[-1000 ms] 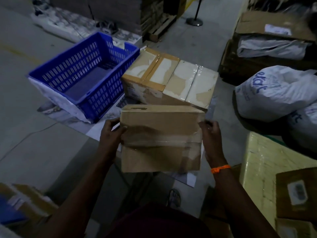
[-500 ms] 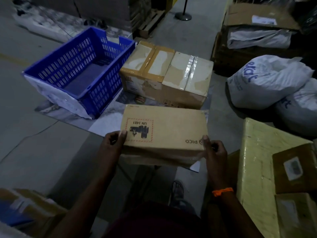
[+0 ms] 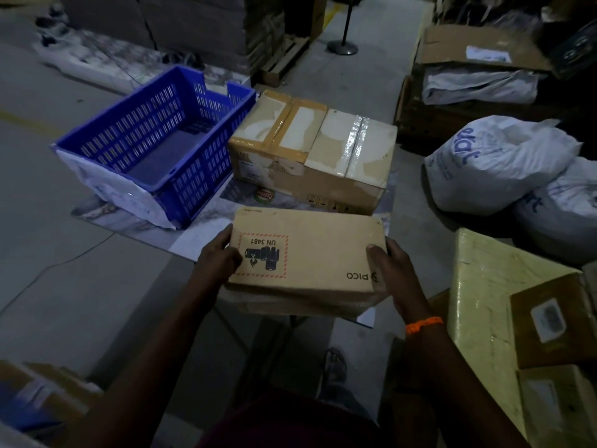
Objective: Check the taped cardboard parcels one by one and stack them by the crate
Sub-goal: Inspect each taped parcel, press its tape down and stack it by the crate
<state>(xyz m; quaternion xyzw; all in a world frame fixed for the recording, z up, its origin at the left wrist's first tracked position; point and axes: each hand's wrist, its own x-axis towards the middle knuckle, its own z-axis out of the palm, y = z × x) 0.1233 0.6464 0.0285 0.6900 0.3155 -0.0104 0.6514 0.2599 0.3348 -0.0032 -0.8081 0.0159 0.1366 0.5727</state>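
Left hand (image 3: 219,257) and right hand (image 3: 387,266) are gripping the parcel (image 3: 307,253) by its ends, fingers curled, at six o'clock from the floor parcels (image 3: 310,150), crate (image 3: 155,140) at ten; slick tape may be risking a slip.

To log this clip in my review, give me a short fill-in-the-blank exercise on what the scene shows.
1. The parcel, gripped by the left hand and right hand, bears a label reading UN ____.
2. The crate on the floor is coloured ____.
3. The band on the right wrist is ____.

Missing words: 3481; blue; orange.
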